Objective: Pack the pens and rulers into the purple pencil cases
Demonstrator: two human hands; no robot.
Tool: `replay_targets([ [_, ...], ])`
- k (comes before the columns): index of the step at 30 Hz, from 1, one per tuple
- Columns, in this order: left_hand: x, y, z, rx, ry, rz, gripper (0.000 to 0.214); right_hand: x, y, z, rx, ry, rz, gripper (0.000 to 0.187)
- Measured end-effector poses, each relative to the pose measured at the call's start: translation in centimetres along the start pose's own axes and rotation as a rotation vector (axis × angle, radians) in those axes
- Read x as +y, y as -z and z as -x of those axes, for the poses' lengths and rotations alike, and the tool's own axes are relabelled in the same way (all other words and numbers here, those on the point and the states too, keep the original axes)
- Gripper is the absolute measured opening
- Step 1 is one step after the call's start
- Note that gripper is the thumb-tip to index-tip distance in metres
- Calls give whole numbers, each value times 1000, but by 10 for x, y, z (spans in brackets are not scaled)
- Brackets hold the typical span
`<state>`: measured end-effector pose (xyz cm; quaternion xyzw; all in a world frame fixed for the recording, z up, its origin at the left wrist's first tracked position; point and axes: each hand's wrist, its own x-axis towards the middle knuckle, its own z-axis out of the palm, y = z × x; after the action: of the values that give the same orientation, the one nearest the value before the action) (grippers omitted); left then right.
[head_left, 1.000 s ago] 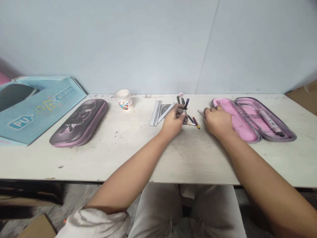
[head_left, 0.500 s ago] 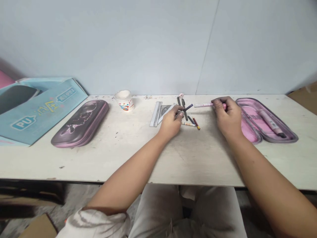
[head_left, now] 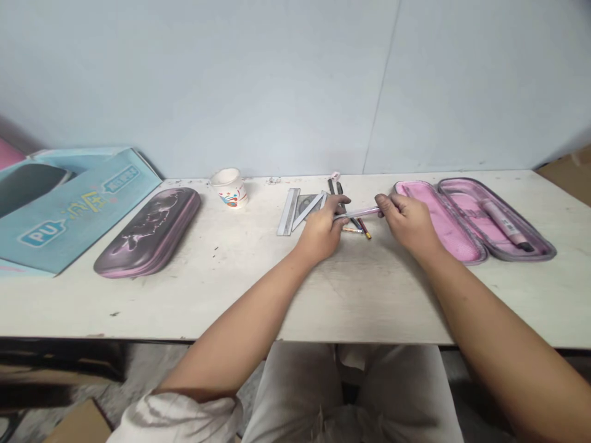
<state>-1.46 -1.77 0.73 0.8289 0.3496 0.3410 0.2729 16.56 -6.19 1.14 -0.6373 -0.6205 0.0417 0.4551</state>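
Observation:
A slim pale pink pen (head_left: 364,212) spans the gap between my two hands, low over the table. My right hand (head_left: 409,223) pinches its right end between thumb and fingers. The left end lies in the fingers of my left hand (head_left: 323,229), which are closed around it. Whether a darker pen is also in that hand is hidden. Just behind my left hand lie dark pens (head_left: 340,189), a small pinkish eraser (head_left: 335,176), and a clear ruler with a set square (head_left: 289,212). A short pencil (head_left: 364,229) lies below the pink pen.
To the right, an open pink pencil case (head_left: 462,237) holds a thick pink marker (head_left: 505,224). On the left are a paper cup (head_left: 229,187), a closed dark pencil case (head_left: 148,234) and a blue box (head_left: 78,212). A wall (head_left: 277,86) rises behind the table.
My right hand has moved left with the pink pen, bringing its far end into my left hand. The dark pen that stuck out from my left hand no longer shows clearly.

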Motion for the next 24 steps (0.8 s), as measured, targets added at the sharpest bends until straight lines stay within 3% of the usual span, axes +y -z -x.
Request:
replay_targets([
  [6, -2, 0, -1, 72, -28, -1, 38, 1, 3, -2, -107, 56, -247, 31],
  [10, -2, -1, 0, 56, -35, -9, 39, 1, 3, -2, -76, -14, -137, 34],
  [15, -3, -1, 0, 67, -22, 15, 38, 1, 3, -1, -177, 35, -341, 30],
  [20, -3, 0, -1, 54, -8, 2, 35, -1, 4, -1, -173, -49, -227, 31],
  [24, -2, 1, -1, 43, -4, -9, 33, -1, 3, -1, -196, -11, -327, 31],
])
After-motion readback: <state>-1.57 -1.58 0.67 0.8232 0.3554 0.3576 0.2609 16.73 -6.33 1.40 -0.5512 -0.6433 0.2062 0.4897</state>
